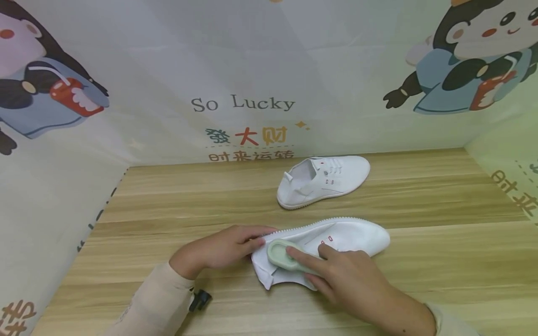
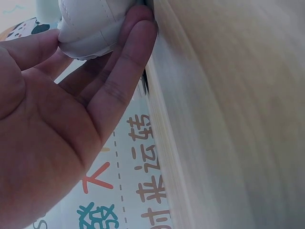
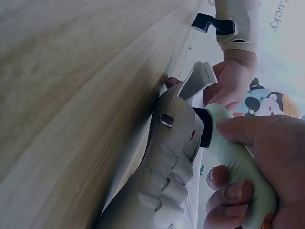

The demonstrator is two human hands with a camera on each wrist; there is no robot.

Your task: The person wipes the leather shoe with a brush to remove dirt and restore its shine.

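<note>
A white shoe [image 1: 357,235] lies tipped on its side on the table, its opening facing the person. My left hand [image 1: 224,245] grips it at the heel, thumb on the near side and fingers around the back; the heel [image 2: 93,28] shows between them in the left wrist view. A pale green brush [image 1: 279,254] with dark bristles [image 3: 205,127] is held in my right hand [image 1: 357,280], the index finger laid along its back. The bristles touch the shoe's side near the heel. In the right wrist view the fingers curl round the brush handle [image 3: 255,181].
Behind the held shoe, a second white shoe [image 1: 344,179] stands upright on the wood-grain table [image 1: 189,196]. A printed cloth [image 1: 357,84] with cartoon figures forms the back and sides. A black clip [image 1: 201,300] sits at the left wrist.
</note>
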